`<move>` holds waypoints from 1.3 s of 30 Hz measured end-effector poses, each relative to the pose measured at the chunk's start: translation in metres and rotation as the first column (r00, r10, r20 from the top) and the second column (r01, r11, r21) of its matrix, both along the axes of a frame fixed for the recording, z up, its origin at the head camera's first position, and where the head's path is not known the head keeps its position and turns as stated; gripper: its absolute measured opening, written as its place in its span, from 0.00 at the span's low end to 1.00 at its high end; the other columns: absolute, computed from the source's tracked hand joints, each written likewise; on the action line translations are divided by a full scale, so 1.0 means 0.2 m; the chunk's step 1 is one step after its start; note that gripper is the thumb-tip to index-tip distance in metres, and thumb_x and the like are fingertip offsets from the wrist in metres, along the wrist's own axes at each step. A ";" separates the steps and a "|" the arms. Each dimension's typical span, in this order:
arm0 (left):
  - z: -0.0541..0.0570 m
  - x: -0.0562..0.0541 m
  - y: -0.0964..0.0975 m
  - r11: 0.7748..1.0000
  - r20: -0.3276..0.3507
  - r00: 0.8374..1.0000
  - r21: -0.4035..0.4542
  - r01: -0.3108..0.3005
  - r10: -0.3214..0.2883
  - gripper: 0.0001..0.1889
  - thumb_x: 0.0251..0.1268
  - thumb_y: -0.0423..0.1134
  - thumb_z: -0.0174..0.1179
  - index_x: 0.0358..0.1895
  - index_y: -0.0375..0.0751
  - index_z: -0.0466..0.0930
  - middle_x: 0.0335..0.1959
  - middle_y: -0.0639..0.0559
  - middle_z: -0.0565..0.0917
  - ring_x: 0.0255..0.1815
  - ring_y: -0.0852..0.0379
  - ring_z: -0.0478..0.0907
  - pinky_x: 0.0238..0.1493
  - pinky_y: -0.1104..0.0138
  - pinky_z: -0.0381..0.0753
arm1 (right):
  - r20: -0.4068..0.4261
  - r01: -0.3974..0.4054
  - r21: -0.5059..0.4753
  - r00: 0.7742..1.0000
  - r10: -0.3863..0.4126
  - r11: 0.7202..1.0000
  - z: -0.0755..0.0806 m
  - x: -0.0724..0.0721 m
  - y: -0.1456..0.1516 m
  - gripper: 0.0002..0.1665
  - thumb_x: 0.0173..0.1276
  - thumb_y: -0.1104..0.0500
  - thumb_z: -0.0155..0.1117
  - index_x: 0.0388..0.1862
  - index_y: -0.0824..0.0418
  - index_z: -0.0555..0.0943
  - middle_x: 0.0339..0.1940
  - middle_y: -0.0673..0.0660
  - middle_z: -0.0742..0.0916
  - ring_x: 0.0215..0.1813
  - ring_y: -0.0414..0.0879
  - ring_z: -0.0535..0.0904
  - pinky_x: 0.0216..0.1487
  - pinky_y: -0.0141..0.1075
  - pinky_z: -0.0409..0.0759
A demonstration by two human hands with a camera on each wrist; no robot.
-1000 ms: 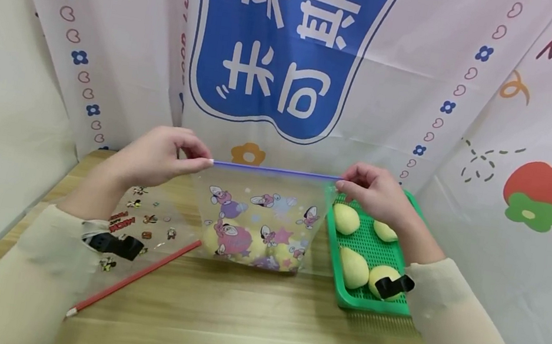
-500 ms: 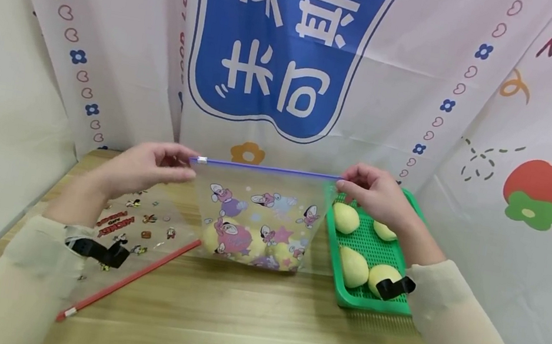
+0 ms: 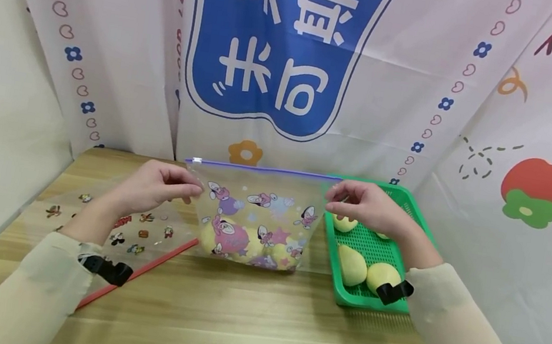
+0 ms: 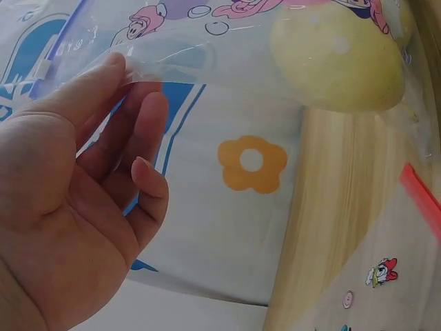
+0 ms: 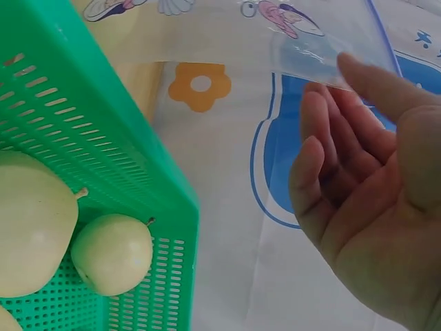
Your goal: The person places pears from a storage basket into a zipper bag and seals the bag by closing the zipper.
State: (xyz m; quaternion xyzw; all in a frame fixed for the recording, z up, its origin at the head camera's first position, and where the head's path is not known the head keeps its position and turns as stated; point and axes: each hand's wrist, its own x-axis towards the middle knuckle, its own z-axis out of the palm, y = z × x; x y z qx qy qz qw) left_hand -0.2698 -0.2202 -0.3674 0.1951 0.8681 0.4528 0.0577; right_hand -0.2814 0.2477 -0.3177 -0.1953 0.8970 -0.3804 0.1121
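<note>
A clear slider zip bag (image 3: pixel 258 199) with pink and purple cartoon prints stands upright on the table, several yellow pears (image 4: pixel 337 58) in its bottom. Its purple zip strip runs across the top, and the white slider (image 3: pixel 197 160) sits at the left end. My left hand (image 3: pixel 161 187) pinches the bag's left side edge just below that slider, thumb in front and fingers behind. On the opposite edge, below the zip's right end, my right hand (image 3: pixel 369 208) pinches the film between thumb and fingertips.
Right of the bag is a green plastic basket (image 3: pixel 335 291) holding several pears (image 5: pixel 114 255). A second clear bag (image 3: pixel 169 221) with a red zip strip (image 3: pixel 166 260) lies flat at left, partly under my left forearm. A printed cloth (image 3: pixel 280 143) rises behind the table (image 3: pixel 231 326).
My left hand has left the slider, moved outward, then dropped to the bag's left side edge. My right hand has slid down from the top right corner to the side edge.
</note>
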 end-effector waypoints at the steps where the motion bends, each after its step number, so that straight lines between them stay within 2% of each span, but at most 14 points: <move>1: 0.00 0.00 0.00 1.000 0.001 1.000 0.002 -0.006 0.006 0.13 0.82 0.49 0.67 0.55 0.47 0.92 0.46 0.48 0.91 0.49 0.48 0.86 0.48 0.65 0.84 | -0.009 -0.002 0.019 1.000 0.002 1.000 0.00 0.00 0.00 0.12 0.82 0.50 0.70 0.55 0.54 0.88 0.44 0.54 0.89 0.43 0.50 0.85 0.44 0.38 0.86; 6: 0.00 -0.02 -0.01 0.997 0.019 0.998 0.038 -0.060 0.059 0.13 0.84 0.46 0.64 0.54 0.42 0.91 0.44 0.53 0.92 0.43 0.55 0.85 0.42 0.67 0.82 | -0.058 0.035 0.065 0.998 -0.031 0.997 0.01 -0.01 -0.03 0.11 0.85 0.50 0.66 0.50 0.55 0.89 0.40 0.53 0.90 0.42 0.49 0.85 0.43 0.39 0.85; 11: 0.07 -0.06 0.00 0.984 0.002 0.986 0.071 -0.165 0.165 0.18 0.85 0.52 0.62 0.54 0.39 0.88 0.34 0.60 0.86 0.38 0.57 0.80 0.36 0.67 0.80 | -0.054 0.098 0.038 0.994 -0.096 0.994 0.08 -0.06 -0.06 0.14 0.86 0.50 0.64 0.51 0.59 0.87 0.41 0.56 0.89 0.44 0.51 0.86 0.45 0.41 0.84; 16: 0.10 -0.14 0.04 0.980 0.008 0.982 0.051 -0.191 0.191 0.20 0.85 0.55 0.62 0.57 0.40 0.88 0.34 0.59 0.83 0.39 0.56 0.79 0.37 0.65 0.79 | -0.041 0.135 0.087 0.990 -0.132 0.987 0.10 -0.13 -0.10 0.14 0.87 0.52 0.61 0.54 0.61 0.87 0.45 0.57 0.89 0.44 0.51 0.87 0.48 0.43 0.85; 19: 0.08 -0.20 0.06 0.980 0.034 0.980 0.034 -0.198 0.197 0.21 0.85 0.55 0.62 0.57 0.40 0.88 0.37 0.56 0.84 0.40 0.54 0.79 0.39 0.65 0.79 | -0.025 0.164 0.130 0.986 -0.163 0.978 0.08 -0.20 -0.12 0.14 0.87 0.53 0.60 0.54 0.62 0.86 0.47 0.58 0.89 0.44 0.51 0.87 0.50 0.44 0.85; 22: 0.04 -0.28 0.10 0.971 0.076 0.971 0.053 -0.232 0.227 0.22 0.85 0.55 0.62 0.59 0.39 0.87 0.40 0.56 0.84 0.41 0.54 0.79 0.42 0.65 0.80 | 0.004 0.197 0.150 0.980 -0.200 0.969 0.06 -0.29 -0.14 0.16 0.87 0.53 0.60 0.57 0.63 0.85 0.49 0.61 0.89 0.43 0.49 0.86 0.50 0.42 0.85; 28: 0.03 -0.42 0.17 0.930 0.138 0.936 0.134 -0.341 0.324 0.22 0.83 0.53 0.63 0.60 0.36 0.86 0.39 0.57 0.83 0.38 0.59 0.80 0.40 0.70 0.81 | 0.044 0.292 0.111 0.954 -0.298 0.950 0.03 -0.44 -0.21 0.15 0.88 0.54 0.59 0.58 0.64 0.85 0.50 0.63 0.90 0.37 0.44 0.85 0.40 0.34 0.82; 35: 0.06 -0.52 0.22 0.882 0.156 0.899 0.187 -0.433 0.409 0.19 0.84 0.49 0.63 0.59 0.35 0.88 0.35 0.60 0.90 0.35 0.66 0.87 0.39 0.70 0.83 | 0.054 0.377 0.068 0.923 -0.381 0.924 0.04 -0.57 -0.26 0.15 0.87 0.57 0.59 0.57 0.66 0.86 0.49 0.59 0.91 0.43 0.49 0.88 0.43 0.36 0.83; 39: 0.06 -0.56 0.25 0.856 0.208 0.885 0.237 -0.459 0.417 0.20 0.88 0.43 0.57 0.69 0.33 0.82 0.53 0.45 0.93 0.41 0.65 0.89 0.43 0.73 0.88 | 0.084 0.429 0.028 0.899 -0.430 0.903 0.02 -0.62 -0.29 0.17 0.88 0.58 0.58 0.63 0.68 0.84 0.53 0.61 0.91 0.37 0.43 0.87 0.40 0.33 0.86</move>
